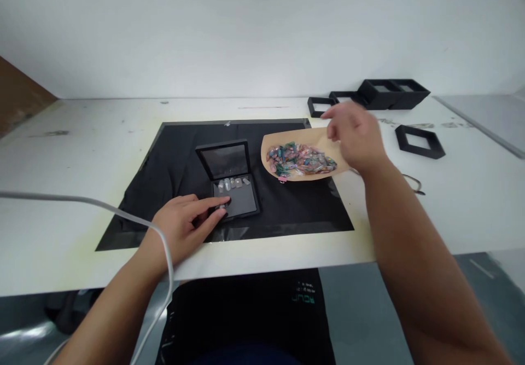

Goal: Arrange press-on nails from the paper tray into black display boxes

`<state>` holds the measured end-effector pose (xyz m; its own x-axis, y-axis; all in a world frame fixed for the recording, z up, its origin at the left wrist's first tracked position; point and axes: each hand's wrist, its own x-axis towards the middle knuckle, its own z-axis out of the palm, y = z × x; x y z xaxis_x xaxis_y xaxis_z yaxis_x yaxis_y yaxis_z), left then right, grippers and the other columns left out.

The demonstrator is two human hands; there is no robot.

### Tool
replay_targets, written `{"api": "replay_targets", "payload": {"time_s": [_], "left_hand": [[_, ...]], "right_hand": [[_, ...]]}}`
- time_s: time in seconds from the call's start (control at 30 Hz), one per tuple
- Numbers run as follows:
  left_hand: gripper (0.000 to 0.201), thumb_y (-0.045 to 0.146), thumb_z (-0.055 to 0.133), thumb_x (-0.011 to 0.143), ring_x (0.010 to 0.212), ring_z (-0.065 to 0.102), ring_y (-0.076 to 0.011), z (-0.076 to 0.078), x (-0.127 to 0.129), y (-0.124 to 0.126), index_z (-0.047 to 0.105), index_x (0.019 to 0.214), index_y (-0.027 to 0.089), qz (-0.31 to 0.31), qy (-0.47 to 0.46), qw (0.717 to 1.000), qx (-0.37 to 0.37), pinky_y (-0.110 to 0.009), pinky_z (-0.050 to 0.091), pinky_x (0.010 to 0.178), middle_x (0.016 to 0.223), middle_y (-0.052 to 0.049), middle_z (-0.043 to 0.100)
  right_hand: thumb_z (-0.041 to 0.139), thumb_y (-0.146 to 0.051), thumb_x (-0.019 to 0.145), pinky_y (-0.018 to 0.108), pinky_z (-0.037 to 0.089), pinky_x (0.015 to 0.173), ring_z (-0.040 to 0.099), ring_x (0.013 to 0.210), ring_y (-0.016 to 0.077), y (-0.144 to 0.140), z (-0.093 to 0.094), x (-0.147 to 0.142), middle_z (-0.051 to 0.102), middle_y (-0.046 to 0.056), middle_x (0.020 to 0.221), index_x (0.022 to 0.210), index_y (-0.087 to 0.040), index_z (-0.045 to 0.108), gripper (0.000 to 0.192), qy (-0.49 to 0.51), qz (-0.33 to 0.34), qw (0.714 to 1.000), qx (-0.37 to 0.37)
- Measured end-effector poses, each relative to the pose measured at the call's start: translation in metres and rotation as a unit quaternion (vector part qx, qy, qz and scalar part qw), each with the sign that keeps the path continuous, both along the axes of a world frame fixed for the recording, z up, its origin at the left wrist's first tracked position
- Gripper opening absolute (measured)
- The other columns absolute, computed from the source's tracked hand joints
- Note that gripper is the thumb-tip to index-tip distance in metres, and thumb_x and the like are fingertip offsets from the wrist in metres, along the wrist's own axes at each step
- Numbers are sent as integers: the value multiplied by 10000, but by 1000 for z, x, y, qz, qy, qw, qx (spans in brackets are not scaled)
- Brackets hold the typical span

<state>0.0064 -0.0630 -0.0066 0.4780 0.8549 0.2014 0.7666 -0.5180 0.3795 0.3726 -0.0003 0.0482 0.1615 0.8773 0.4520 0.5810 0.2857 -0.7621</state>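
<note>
A small black case (235,201) lies open on a black mat (172,162), its lid (224,158) tilted up at the back. A row of pale press-on nails (233,183) sits in its tray. My left hand (186,222) rests on the mat, fingertips pressing a nail at the tray's front left corner. My right hand (355,135) hovers above the far right edge of a tan paper sheet (287,142), fingers loosely curled and blurred. On the sheet lies a heap of colourful nails (301,160).
Black square frames (419,141) and stacked black boxes (394,92) lie on the white table (82,151) at the back right. A grey cable (123,217) crosses my left forearm. A thin dark wire (414,183) lies by my right arm.
</note>
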Motion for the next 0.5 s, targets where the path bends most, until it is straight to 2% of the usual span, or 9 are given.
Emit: {"api": "replay_targets", "payload": {"time_s": [0.07, 0.13, 0.2, 0.37, 0.5], "left_hand": [[360, 528, 537, 996, 622, 552, -144, 1, 0, 0, 739, 1218, 328, 24, 9, 1000, -5, -282, 407, 638, 641, 16, 563], [365, 541, 535, 994, 629, 557, -146, 2, -1, 0, 742, 1210, 332, 38, 13, 999, -6, -279, 407, 633, 650, 13, 572], [376, 546, 535, 992, 631, 558, -148, 1, -2, 1, 741, 1214, 324, 40, 15, 999, -6, -278, 408, 630, 650, 10, 571], [394, 549, 534, 990, 627, 554, -153, -1, -2, 1, 739, 1222, 306, 30, 14, 999, -3, -283, 411, 630, 647, 6, 575], [374, 526, 542, 992, 637, 561, -159, 0, -1, 0, 736, 1224, 307, 28, 12, 1000, -2, -287, 418, 641, 651, 5, 581]], "right_hand": [[623, -570, 877, 341, 413, 645, 560, 667, 189, -2, -6, 0, 631, 24, 685, 797, -220, 681, 363, -116, 35, 989, -81], [686, -521, 833, 337, 421, 625, 590, 674, 193, -4, -8, 0, 688, 30, 718, 764, -219, 717, 312, -155, 88, 967, -181], [697, -518, 824, 341, 450, 632, 620, 710, 202, -5, -8, 2, 731, 35, 790, 810, -232, 762, 294, -172, 140, 941, -256], [811, -484, 743, 411, 523, 850, 665, 991, 276, -2, -5, 7, 763, 35, 1103, 937, -318, 832, 257, -171, 208, 921, -280], [840, -383, 719, 441, 534, 930, 672, 1041, 299, 0, -9, 4, 763, 46, 1126, 918, -318, 846, 210, -145, 216, 923, -284]]}}
